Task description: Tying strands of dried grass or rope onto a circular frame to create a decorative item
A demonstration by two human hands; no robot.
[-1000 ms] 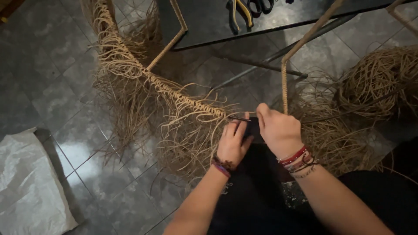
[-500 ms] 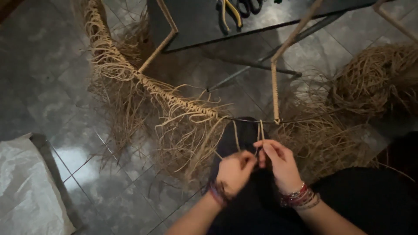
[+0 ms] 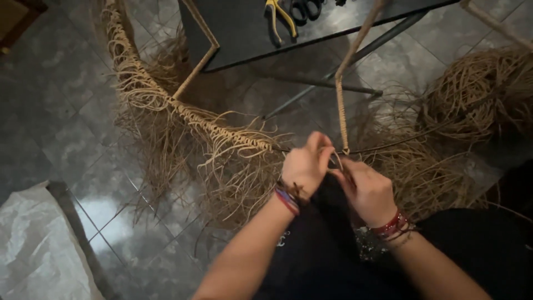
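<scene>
Both hands meet at the curved wire frame [image 3: 222,125], where its wrapped part ends beside an upright wrapped rod [image 3: 341,119]. The left hand [image 3: 302,166] has its fingers [image 3: 316,145] closed, pinching thin tan fibre strands [image 3: 337,160] at that joint. The right hand [image 3: 366,191] curls its fingers onto the same strands, touching the left. Loose raffia fringe [image 3: 233,178] hangs from the frame over the tiled floor [image 3: 61,128]. A raffia bundle [image 3: 477,94] lies to the right. Yellow-handled pliers [image 3: 280,16] rest on the dark tabletop [image 3: 244,33]. No container is in view.
</scene>
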